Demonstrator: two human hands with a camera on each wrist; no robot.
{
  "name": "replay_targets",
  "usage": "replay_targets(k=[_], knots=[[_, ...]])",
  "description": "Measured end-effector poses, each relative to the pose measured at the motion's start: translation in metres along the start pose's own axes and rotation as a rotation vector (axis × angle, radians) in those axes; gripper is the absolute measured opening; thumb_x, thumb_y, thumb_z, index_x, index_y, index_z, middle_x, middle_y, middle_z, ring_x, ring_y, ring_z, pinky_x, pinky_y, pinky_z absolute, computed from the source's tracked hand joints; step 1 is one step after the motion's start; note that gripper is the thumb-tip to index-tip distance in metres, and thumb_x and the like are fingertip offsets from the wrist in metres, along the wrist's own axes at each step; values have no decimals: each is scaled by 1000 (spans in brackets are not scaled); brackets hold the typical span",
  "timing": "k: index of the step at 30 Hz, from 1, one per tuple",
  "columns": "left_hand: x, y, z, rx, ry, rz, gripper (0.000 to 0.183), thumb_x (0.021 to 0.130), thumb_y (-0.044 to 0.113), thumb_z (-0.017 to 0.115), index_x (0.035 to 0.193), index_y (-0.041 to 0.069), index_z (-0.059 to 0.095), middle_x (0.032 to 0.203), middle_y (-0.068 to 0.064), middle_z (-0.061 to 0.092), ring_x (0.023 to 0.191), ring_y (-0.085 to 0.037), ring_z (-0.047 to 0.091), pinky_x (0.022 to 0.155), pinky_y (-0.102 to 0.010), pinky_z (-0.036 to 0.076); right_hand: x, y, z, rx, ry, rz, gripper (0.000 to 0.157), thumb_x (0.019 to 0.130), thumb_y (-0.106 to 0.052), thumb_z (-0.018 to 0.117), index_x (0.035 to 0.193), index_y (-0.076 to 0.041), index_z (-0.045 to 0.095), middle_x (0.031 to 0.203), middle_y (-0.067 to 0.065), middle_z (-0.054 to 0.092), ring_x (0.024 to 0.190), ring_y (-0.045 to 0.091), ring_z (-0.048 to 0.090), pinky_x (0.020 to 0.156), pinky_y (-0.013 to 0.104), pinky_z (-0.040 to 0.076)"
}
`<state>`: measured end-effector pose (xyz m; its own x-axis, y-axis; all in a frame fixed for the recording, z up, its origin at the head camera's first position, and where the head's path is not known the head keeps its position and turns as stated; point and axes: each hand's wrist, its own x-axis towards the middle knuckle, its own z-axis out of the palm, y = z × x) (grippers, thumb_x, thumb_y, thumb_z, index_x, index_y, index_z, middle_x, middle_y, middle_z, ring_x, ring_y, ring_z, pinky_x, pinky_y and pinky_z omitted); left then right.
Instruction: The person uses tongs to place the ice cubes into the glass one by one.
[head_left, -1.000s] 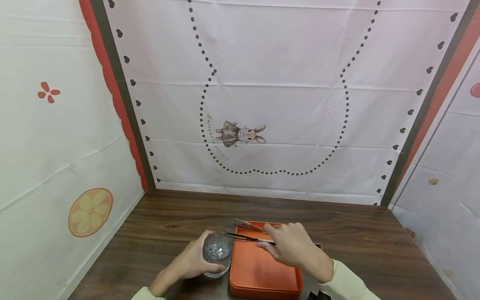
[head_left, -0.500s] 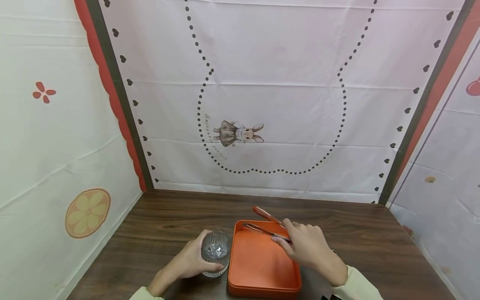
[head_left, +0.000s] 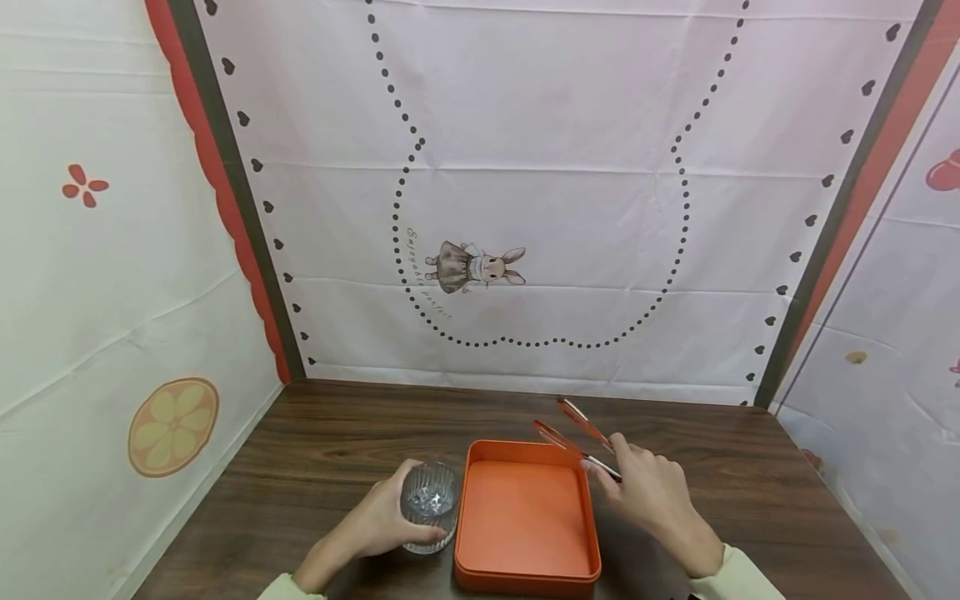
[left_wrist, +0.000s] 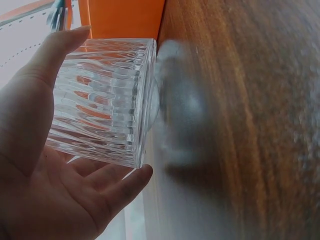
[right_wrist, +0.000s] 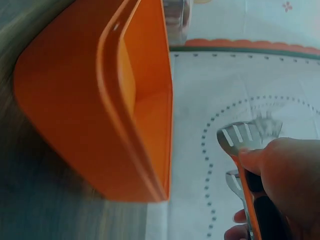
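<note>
My left hand point(head_left: 382, 518) grips a clear ribbed glass point(head_left: 432, 500), thumb on one side and fingers around the other. The glass stands upright just left of a square orange tray point(head_left: 525, 517) with raised walls. In the left wrist view, the glass point(left_wrist: 100, 100) shows its ribbed wall and base close to the wood. My right hand point(head_left: 651, 492) holds metal tongs point(head_left: 557, 437) above the tray's far right corner. Their two arms are spread, and nothing shows between them. The right wrist view shows the tongs' slotted head point(right_wrist: 235, 136) and dark handle grips.
All of this is on a dark wooden table point(head_left: 360, 417). A white printed cloth point(head_left: 555, 208) hangs behind it, and similar cloths hang at both sides. The orange tray point(right_wrist: 75, 100) looms large beside the right hand in the right wrist view.
My right hand has moved right with the tongs, from over the glass's rim, across the tray, to its far right corner. The left hand still grips the glass in place.
</note>
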<state>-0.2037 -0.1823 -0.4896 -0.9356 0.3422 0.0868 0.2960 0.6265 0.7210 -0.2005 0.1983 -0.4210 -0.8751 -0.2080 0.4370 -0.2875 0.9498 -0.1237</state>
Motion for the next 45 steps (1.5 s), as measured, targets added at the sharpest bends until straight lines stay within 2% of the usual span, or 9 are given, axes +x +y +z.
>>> replay_targets(k=[11, 19, 30, 39, 45], knots=[[0, -1, 0, 11, 6, 1, 95, 66, 52, 88, 136, 8, 41, 106, -5, 65, 90, -14, 62, 74, -31, 52, -4, 28, 14, 69, -41, 214, 49, 91, -54, 64, 101, -7, 56, 72, 14, 66, 59, 36, 62, 47, 48, 42], [1, 0, 0, 6, 5, -2, 96, 66, 52, 88, 137, 7, 41, 107, -6, 65, 90, -14, 62, 74, -31, 52, -7, 40, 29, 65, -112, 307, 50, 93, -53, 60, 96, -4, 52, 71, 18, 64, 61, 40, 62, 50, 52, 43], [1, 0, 0, -14, -3, 0, 93, 67, 49, 88, 136, 8, 41, 109, -8, 64, 92, -16, 62, 75, -30, 52, -11, 45, 58, 31, -224, 364, 54, 94, -49, 58, 108, 4, 54, 81, 25, 66, 66, 41, 63, 55, 55, 47], [1, 0, 1, -3, 9, 0, 93, 65, 50, 89, 135, 9, 43, 108, -7, 65, 91, -15, 62, 74, -30, 52, -12, 46, 67, 33, -262, 389, 51, 93, -46, 60, 105, 3, 53, 80, 24, 66, 64, 39, 62, 54, 53, 47], [1, -1, 1, -2, 12, 2, 94, 64, 51, 90, 135, 9, 43, 109, -6, 65, 93, -16, 63, 76, -31, 52, -15, 47, 72, 39, -253, 381, 49, 94, -46, 60, 101, 2, 52, 77, 23, 65, 61, 38, 61, 52, 52, 47]])
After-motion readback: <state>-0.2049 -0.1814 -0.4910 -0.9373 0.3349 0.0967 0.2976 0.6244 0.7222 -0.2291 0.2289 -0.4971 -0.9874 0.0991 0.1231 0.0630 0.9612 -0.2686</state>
